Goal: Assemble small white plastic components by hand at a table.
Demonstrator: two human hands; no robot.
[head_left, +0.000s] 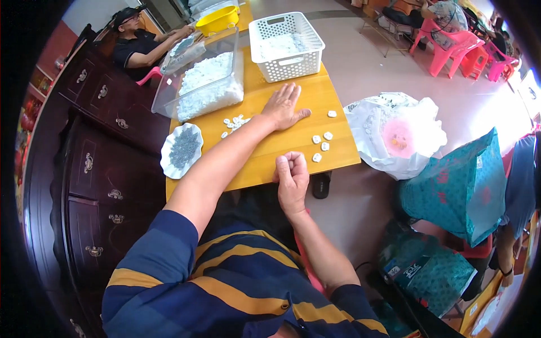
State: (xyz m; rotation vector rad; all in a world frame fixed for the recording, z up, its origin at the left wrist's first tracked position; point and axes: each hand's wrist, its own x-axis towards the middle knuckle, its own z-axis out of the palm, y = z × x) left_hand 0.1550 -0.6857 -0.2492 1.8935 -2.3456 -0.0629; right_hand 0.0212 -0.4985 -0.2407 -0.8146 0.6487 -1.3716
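Note:
My left hand (283, 108) lies palm down on the yellow wooden table (265, 160), its fingers stretched out and thumb apart. Nearer to me, at the table's front edge, my right hand (292, 179) is curled closed; whatever its fingers may hold is hidden. Several small white plastic pieces (324, 146) with tiny holes are scattered to its right. Left of my left forearm sits a loose cluster of small white pieces (235, 121), partly covered by the arm. A white scalloped dish (164, 151) at the left corner holds many tiny grey metal-looking parts (183, 147).
Beyond my hands stand a clear plastic bin (163, 101) and a white perforated basket (287, 69), both holding white pieces. A yellow basin (217, 21) and a seated person (138, 48) are farther back. A white bag (360, 121) and teal sacks (456, 186) flank the right; dark drawers (112, 163) the left.

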